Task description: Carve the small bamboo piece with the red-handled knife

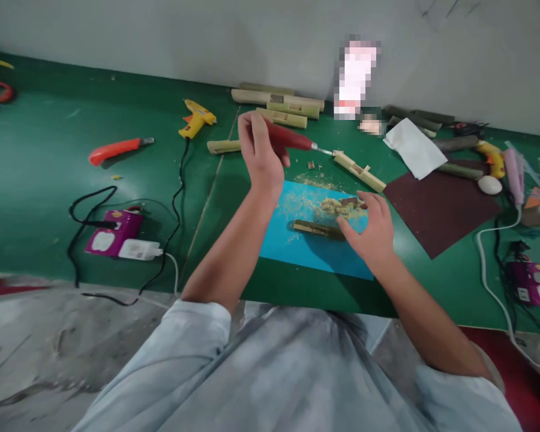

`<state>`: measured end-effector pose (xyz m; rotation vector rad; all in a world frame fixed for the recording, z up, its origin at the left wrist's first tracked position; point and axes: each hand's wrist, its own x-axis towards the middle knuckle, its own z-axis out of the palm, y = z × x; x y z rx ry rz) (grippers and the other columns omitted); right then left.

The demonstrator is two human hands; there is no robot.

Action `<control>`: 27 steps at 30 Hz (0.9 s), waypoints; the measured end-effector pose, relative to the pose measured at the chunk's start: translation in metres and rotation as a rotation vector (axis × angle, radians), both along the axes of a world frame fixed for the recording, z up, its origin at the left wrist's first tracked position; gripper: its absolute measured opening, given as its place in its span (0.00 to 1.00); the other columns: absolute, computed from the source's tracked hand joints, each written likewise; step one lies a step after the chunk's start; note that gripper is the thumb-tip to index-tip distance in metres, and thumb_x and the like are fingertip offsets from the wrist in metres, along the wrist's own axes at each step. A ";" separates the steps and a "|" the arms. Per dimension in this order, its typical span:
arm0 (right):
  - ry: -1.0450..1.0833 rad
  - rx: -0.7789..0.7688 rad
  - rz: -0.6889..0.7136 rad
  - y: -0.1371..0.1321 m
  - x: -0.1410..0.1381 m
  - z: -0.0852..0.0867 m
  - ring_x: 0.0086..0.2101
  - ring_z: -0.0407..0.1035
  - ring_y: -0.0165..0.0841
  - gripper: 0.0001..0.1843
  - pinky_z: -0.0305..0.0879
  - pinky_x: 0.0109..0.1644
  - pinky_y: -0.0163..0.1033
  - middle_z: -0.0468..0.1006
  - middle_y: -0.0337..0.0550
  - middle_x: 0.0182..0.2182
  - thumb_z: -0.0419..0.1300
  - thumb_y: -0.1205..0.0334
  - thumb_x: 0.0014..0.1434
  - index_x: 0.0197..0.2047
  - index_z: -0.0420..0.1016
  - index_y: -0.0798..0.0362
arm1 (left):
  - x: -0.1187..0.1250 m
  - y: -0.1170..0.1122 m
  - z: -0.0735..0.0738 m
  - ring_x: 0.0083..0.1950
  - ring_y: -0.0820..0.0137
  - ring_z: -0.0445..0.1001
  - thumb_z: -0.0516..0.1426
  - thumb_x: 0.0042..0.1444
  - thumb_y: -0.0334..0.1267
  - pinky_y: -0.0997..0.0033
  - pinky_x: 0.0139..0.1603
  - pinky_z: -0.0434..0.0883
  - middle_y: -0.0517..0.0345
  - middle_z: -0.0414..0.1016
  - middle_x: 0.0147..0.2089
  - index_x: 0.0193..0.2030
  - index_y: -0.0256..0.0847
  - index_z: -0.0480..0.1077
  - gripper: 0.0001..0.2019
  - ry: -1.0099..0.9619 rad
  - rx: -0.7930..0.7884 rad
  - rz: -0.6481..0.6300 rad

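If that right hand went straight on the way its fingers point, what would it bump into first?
The right hand would probably meet the heap of shavings on the blue sheet first, though depth is unclear from this view.

Legible inscriptions, none: small marks on the left-hand purple power strip point(128, 224) and on its white plug-in charger point(134, 249) are too blurred to read.

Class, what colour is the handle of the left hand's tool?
The handle is red, seen best in the head view.
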<state>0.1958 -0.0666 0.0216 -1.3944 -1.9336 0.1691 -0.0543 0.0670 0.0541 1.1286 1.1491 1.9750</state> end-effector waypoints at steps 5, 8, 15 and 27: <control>-0.179 -0.091 0.159 -0.013 0.001 -0.015 0.55 0.76 0.57 0.25 0.76 0.59 0.63 0.83 0.58 0.55 0.69 0.43 0.68 0.60 0.80 0.51 | -0.002 0.008 0.000 0.23 0.82 0.58 0.56 0.69 0.76 0.69 0.23 0.50 0.70 0.68 0.31 0.45 0.46 0.59 0.32 -0.237 -0.242 -0.140; -0.289 -0.158 0.209 -0.019 0.001 -0.020 0.51 0.75 0.56 0.20 0.74 0.54 0.61 0.84 0.57 0.49 0.70 0.46 0.68 0.54 0.83 0.51 | -0.003 -0.022 0.004 0.24 0.80 0.65 0.77 0.53 0.62 0.71 0.24 0.59 0.70 0.74 0.33 0.50 0.48 0.67 0.33 -0.255 -0.215 -0.177; -0.317 -0.239 0.256 -0.017 0.002 -0.026 0.51 0.74 0.54 0.13 0.69 0.51 0.56 0.85 0.55 0.49 0.71 0.58 0.66 0.53 0.84 0.51 | -0.014 -0.084 -0.014 0.30 0.75 0.76 0.74 0.52 0.52 0.74 0.27 0.71 0.56 0.83 0.38 0.36 0.41 0.78 0.18 -0.299 -0.224 -0.348; -0.252 -0.252 0.369 0.002 -0.009 -0.023 0.48 0.73 0.52 0.13 0.70 0.53 0.56 0.82 0.53 0.45 0.72 0.55 0.63 0.49 0.82 0.50 | 0.002 -0.106 -0.054 0.41 0.70 0.86 0.78 0.54 0.39 0.70 0.44 0.84 0.59 0.85 0.43 0.46 0.44 0.74 0.20 0.030 0.097 -0.581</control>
